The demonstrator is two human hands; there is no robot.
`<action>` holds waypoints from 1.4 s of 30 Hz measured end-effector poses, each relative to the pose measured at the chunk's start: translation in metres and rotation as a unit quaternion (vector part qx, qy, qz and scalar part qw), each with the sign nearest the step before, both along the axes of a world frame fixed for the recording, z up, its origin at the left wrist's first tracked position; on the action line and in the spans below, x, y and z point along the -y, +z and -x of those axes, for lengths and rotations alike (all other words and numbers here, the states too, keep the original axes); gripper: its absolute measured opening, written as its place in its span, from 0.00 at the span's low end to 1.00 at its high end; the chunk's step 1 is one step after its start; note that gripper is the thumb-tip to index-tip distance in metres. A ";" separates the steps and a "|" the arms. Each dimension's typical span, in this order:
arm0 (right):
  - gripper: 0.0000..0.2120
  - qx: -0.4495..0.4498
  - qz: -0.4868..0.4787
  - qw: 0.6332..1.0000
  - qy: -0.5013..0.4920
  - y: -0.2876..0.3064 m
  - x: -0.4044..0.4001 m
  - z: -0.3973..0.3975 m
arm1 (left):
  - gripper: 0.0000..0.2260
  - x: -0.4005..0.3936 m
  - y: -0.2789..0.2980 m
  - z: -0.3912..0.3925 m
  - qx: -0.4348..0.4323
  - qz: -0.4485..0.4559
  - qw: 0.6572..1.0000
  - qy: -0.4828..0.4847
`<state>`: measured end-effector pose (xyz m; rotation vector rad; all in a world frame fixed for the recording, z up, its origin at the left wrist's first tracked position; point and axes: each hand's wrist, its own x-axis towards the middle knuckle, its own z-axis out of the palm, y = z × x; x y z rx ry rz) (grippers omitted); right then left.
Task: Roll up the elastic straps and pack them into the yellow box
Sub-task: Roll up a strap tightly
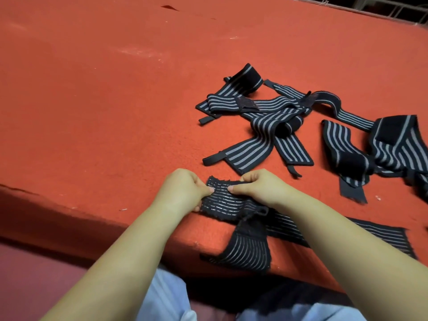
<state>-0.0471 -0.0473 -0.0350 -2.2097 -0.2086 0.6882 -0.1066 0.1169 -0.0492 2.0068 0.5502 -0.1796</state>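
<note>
A black elastic strap [228, 206] with thin grey stripes lies near the front edge of the red surface. My left hand [185, 188] pinches its far end from the left, and my right hand [259, 186] pinches the same end from the right, thumbs nearly touching. The strap's tail runs right under my right forearm, and another striped piece [247, 251] hangs over the front edge. Several more black-and-grey straps [261, 121] lie tangled beyond my hands. No yellow box is in view.
The red felt-covered surface [104, 100] stretches far to the left and back. A further heap of straps [393, 147] lies at the right edge. A white wire rack [393, 8] shows at the top right corner. My light blue clothing [166, 297] is below the front edge.
</note>
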 end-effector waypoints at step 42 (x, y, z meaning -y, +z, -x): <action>0.15 -0.008 0.276 0.960 0.040 0.019 0.140 -0.008 | 0.08 0.016 0.015 0.005 -0.028 -0.257 0.966 -0.013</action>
